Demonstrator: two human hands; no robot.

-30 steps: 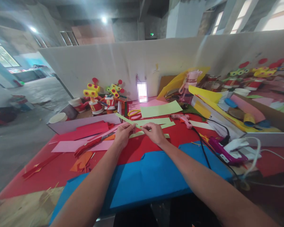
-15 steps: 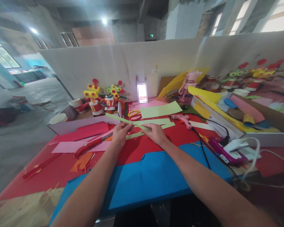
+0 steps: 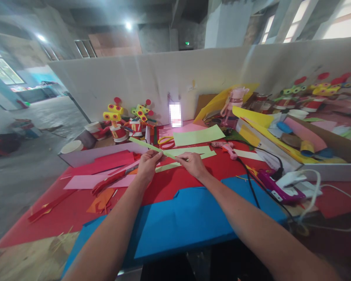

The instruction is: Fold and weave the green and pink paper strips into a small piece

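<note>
Green paper strip [image 3: 142, 144], head view: held slantwise above red-covered bench [image 3: 166, 189]. Left hand [image 3: 148, 166], fingers pinching it mid-length; right hand [image 3: 192, 164], fingers pinching its right end. Pink glue gun [image 3: 227, 149] lies to the right, green sheet [image 3: 199, 136] beyond.

head view | from wearer's head, above table's [image 3: 166, 187] near edge | faces forward and down | left hand [image 3: 147, 166], right hand [image 3: 192, 164] near, mid-frame | partition [image 3: 119, 80] farther back
</note>
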